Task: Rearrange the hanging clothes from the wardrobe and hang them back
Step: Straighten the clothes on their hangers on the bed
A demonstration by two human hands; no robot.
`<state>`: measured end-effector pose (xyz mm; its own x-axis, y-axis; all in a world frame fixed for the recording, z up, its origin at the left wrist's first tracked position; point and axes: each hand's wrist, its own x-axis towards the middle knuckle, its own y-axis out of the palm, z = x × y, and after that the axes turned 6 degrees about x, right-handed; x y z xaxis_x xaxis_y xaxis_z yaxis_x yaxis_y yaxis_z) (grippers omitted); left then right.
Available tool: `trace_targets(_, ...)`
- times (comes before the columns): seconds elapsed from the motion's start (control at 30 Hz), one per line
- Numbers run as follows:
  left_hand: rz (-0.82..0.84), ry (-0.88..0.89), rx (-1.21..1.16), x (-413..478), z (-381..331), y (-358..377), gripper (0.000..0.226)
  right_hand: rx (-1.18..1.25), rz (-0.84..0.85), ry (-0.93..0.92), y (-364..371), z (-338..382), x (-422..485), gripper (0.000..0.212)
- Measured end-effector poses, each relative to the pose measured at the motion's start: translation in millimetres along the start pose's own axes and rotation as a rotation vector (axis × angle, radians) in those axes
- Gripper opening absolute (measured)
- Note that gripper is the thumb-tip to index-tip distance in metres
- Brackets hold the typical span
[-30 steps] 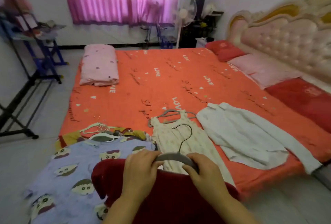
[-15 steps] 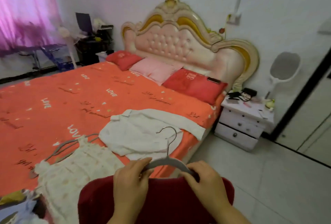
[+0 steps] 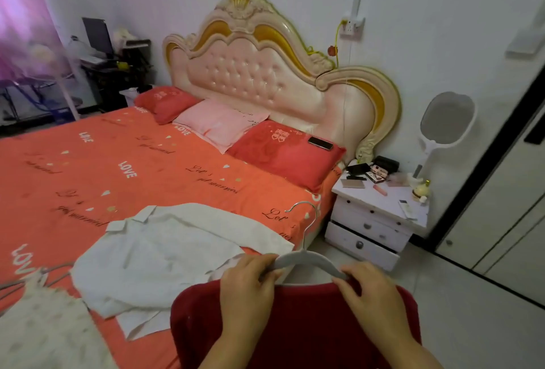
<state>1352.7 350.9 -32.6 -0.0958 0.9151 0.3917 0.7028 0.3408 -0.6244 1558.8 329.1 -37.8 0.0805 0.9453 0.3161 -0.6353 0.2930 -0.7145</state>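
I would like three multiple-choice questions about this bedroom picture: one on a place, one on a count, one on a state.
1. Where does the black phone lie?
A. on a red pillow
B. on the white nightstand
C. on the floor

2. How many pillows lie at the headboard?
A. two
B. three
C. five

3. How is the grey hanger carrying the dark red garment held?
A. by both hands
B. by one hand
C. by none

Answers: 1 A, it rests on the pillow's far corner. 2 B, two red, one pink. 3 A, left hand and right hand each grip a shoulder.
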Motion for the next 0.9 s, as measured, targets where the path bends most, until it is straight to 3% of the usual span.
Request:
trace_targets(0.23,-0.013,-0.078,-0.101,128.2,23.0,88.6,0.015,-0.071,-0.017,-0.081,27.2,-49.3,157.3,0.010)
trace_targets(0.57,0.021,-0.225,-0.151,321.2,68.7,158.1,0.024,-0.099,0.057,-0.210,80.9,-74.4,383.0,0.011)
trace_targets(0.9,-0.047,-0.497,-0.125,463.4,161.2,205.6,0.022,-0.043,0.258,-0.337,209.2,-85.7,574.8,0.015)
